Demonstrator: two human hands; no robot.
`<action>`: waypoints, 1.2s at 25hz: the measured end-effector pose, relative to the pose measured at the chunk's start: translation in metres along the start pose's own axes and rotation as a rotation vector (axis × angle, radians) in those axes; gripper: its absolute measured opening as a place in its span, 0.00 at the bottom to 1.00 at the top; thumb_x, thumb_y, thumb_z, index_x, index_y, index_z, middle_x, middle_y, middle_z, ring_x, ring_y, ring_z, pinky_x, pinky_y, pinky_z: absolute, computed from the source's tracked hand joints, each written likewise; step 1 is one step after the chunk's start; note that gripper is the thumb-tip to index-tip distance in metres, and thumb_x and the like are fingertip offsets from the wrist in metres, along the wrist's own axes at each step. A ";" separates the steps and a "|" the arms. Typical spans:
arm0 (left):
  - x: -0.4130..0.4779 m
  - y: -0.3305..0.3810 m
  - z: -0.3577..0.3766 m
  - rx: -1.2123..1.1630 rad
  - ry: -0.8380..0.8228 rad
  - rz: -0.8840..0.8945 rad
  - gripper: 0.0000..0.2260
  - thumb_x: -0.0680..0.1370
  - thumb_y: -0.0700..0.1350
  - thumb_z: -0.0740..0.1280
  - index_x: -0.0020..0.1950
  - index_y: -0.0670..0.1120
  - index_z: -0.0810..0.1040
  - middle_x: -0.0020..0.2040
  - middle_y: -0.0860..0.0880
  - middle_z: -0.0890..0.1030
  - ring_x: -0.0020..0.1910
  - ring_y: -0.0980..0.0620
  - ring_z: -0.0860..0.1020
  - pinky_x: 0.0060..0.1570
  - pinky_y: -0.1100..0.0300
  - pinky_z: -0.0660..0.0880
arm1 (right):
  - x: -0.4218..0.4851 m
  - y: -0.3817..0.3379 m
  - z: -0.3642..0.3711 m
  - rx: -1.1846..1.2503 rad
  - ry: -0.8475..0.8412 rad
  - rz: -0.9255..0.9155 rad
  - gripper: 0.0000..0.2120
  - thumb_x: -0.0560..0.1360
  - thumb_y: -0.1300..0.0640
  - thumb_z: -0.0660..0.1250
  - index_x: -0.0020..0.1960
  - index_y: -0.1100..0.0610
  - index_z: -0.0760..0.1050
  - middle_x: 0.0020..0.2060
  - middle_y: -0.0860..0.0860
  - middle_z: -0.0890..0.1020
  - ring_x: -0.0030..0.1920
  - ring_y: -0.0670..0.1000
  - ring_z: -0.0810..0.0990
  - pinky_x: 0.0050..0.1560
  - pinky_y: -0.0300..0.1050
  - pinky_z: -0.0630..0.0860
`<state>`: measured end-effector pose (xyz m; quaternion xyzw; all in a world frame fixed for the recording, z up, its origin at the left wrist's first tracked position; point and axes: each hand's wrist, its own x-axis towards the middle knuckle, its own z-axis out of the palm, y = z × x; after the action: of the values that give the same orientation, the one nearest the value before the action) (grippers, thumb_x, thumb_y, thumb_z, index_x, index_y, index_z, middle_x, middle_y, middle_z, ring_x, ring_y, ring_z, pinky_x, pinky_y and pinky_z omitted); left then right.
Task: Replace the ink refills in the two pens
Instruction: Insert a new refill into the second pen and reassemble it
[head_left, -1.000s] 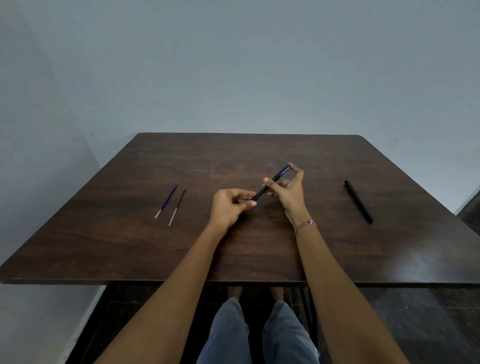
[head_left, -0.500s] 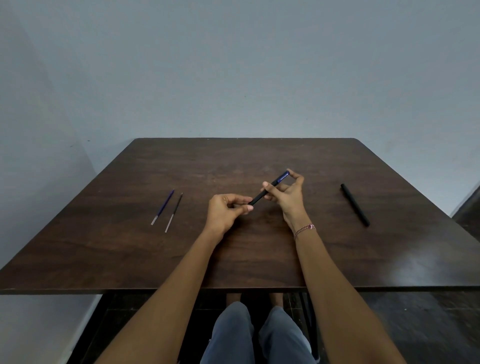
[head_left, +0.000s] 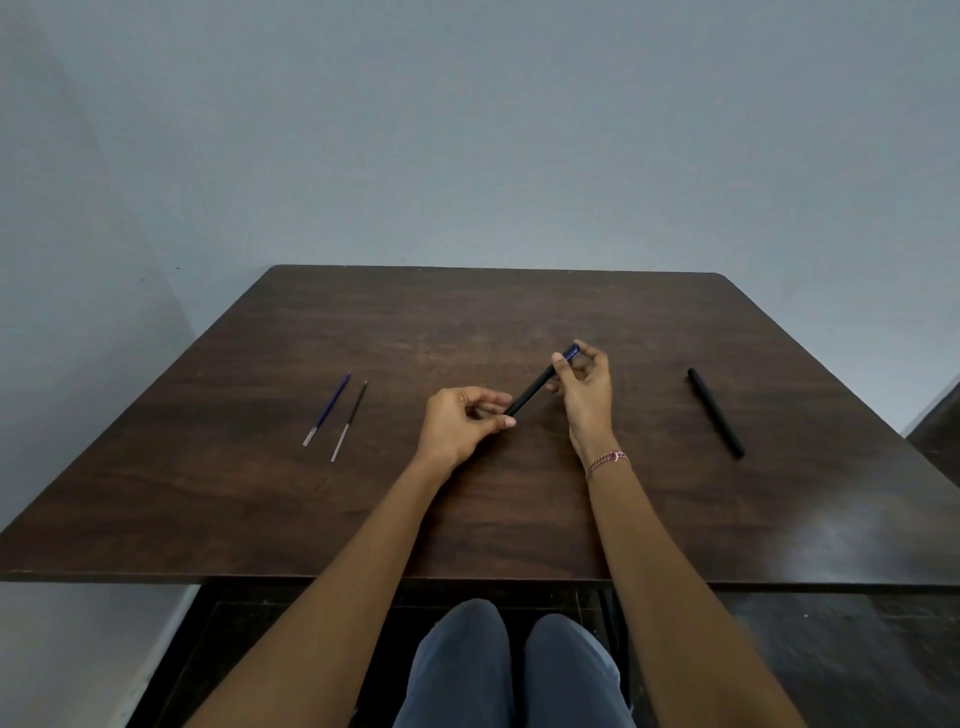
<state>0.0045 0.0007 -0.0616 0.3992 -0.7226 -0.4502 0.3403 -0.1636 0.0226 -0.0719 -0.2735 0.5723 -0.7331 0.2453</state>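
Dark pen (head_left: 535, 387) held mid-worktop (head_left: 467, 322), angled, one end in each grip: left hand (head_left: 460, 423) pinched shut on the near end, right hand (head_left: 584, 384) closed round the blue far end, likely to twist it apart. Two refills (head_left: 340, 413) staged left, second pen (head_left: 716, 413) parked right.

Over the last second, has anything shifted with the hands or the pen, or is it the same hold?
Nothing clear: the left hand still pinches the near end of the pen and the right hand the blue far end. The two refills and the other pen lie as before on the table.
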 end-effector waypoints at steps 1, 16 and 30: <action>-0.001 0.000 0.000 0.000 -0.007 -0.001 0.12 0.67 0.39 0.77 0.48 0.50 0.83 0.39 0.55 0.83 0.36 0.61 0.81 0.41 0.68 0.78 | 0.000 0.001 0.000 -0.007 0.014 0.009 0.14 0.77 0.59 0.67 0.60 0.54 0.70 0.44 0.47 0.78 0.35 0.44 0.79 0.35 0.32 0.76; -0.002 0.042 0.058 0.257 -0.150 0.095 0.20 0.68 0.40 0.77 0.60 0.43 0.80 0.48 0.48 0.83 0.33 0.64 0.75 0.38 0.79 0.70 | 0.047 -0.050 -0.060 -0.440 -0.095 0.195 0.13 0.74 0.65 0.70 0.58 0.68 0.78 0.46 0.58 0.82 0.32 0.44 0.79 0.35 0.31 0.78; -0.005 0.082 0.185 0.462 -0.147 0.212 0.23 0.72 0.52 0.72 0.65 0.47 0.77 0.63 0.50 0.78 0.65 0.53 0.71 0.60 0.56 0.72 | 0.100 -0.078 -0.140 -1.472 -0.364 -0.121 0.19 0.82 0.52 0.57 0.57 0.64 0.80 0.56 0.60 0.73 0.64 0.62 0.66 0.63 0.55 0.67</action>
<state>-0.1731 0.0979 -0.0540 0.3545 -0.8668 -0.2630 0.2322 -0.3361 0.0718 -0.0109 -0.5141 0.8482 -0.1177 0.0494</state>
